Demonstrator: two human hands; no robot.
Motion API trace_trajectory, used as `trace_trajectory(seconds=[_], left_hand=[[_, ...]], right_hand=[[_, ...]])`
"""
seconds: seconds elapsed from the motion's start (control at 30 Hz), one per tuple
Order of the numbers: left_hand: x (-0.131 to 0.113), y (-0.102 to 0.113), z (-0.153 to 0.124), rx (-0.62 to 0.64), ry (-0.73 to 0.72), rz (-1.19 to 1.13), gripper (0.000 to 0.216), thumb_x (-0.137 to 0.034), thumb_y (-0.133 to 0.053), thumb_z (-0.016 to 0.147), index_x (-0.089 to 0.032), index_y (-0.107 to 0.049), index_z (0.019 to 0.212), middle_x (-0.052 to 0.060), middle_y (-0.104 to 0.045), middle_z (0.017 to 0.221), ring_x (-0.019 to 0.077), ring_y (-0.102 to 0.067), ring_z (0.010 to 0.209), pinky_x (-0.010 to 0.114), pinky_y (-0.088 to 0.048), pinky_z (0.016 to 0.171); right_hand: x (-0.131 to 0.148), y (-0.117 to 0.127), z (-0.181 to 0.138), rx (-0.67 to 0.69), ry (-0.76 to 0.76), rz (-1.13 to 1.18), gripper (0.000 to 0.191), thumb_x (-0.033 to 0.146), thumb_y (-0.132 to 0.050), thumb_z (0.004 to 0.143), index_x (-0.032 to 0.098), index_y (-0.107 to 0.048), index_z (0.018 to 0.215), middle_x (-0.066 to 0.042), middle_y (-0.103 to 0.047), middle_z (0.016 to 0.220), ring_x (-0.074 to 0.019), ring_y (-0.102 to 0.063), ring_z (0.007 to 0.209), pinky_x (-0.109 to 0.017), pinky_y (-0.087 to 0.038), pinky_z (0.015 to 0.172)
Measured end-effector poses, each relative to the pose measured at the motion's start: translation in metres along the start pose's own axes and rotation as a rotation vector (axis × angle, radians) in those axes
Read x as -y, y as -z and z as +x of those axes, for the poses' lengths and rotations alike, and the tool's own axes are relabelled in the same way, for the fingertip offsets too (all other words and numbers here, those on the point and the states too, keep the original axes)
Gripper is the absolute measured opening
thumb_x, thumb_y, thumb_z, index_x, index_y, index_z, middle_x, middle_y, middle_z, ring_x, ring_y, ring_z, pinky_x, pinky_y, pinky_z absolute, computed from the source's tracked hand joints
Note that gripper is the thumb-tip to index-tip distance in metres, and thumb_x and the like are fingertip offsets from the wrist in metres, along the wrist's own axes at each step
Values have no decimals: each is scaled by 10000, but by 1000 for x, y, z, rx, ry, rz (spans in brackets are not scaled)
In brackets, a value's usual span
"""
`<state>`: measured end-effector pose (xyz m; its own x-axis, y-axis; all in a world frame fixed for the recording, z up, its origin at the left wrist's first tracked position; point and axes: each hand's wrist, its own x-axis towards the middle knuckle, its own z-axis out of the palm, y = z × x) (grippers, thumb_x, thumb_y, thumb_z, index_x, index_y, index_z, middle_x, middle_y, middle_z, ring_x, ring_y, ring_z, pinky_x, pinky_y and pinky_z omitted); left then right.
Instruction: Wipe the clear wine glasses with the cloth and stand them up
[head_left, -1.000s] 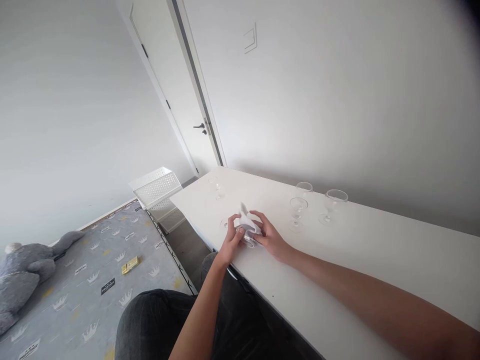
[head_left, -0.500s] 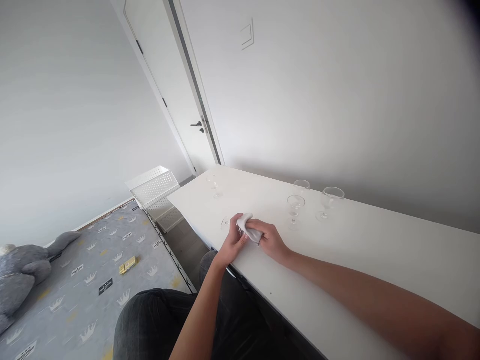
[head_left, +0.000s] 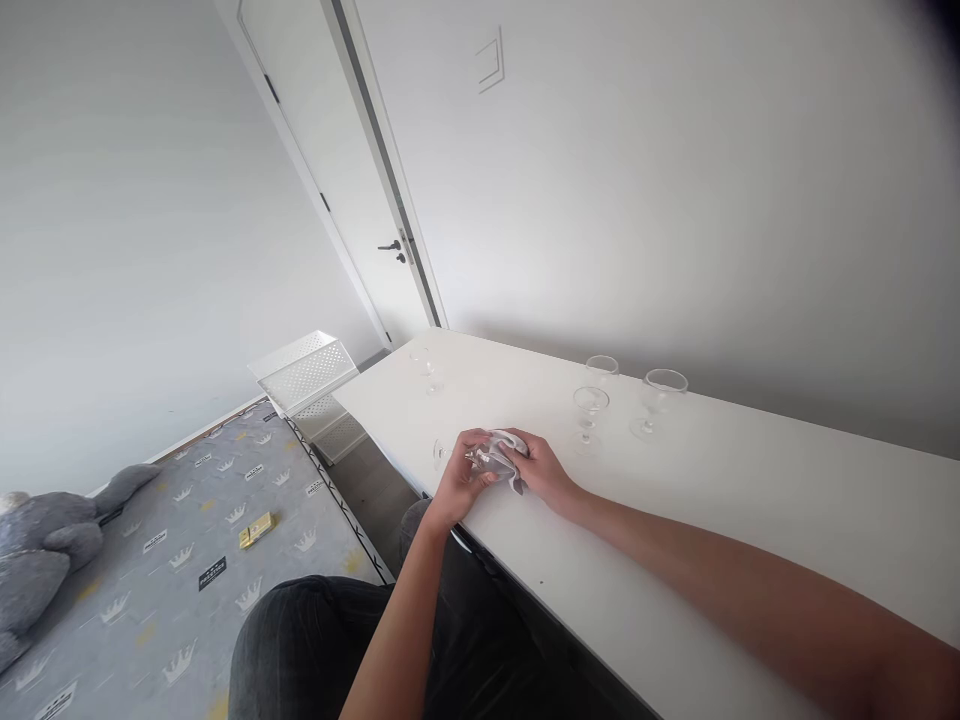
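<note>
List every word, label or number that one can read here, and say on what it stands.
One black label on the floor mat: white lettering, too small to read.
Several white labels on the mat: also unreadable.
The glass and the cloth: no writing visible.

Three stemmed glasses [head_left: 590,412] stand grouped near the wall [head_left: 675,200], just beyond the right hand [head_left: 544,473], barring a straight reach to the back of the white table [head_left: 750,520]. A lone glass [head_left: 426,368] stands well apart at the far corner, with open tabletop between the two.
</note>
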<state>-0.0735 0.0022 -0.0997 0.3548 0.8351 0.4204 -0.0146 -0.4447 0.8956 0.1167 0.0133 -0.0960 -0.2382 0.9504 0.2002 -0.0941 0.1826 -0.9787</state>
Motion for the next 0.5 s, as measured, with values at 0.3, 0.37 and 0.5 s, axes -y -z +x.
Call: trace_trajectory(seconds=[0.3,0.37,0.5], left_hand=[[14,7,-1,-32,-60,21,368,-257,-877,810,-299,-709,1134,78,-381,1512,244,-536,1249,436,-479,1069],[15,8,-2,-52,-72,-16,372,-239,-886,796,-298,-714,1120,73,-372,1524,213,-571,1160,426,-497,1038],[14,8,-2,-46,-88,-22,367,-246,-900,777,-290,-733,1102,68,-377,1542,200,-580,1116,427,-502,1032]], right_hand=[[7,0,-2,14,11,30,317,525,-714,904,233,-681,1023,-15,-697,937,-199,-651,882,-323,-510,793],[9,0,-2,92,-51,158,362,507,-728,900,241,-705,1145,-38,-732,1048,-221,-681,972,-344,-529,853],[8,2,1,222,-176,351,457,498,-788,858,217,-749,1216,-92,-763,1140,-262,-713,1048,-370,-555,878]])
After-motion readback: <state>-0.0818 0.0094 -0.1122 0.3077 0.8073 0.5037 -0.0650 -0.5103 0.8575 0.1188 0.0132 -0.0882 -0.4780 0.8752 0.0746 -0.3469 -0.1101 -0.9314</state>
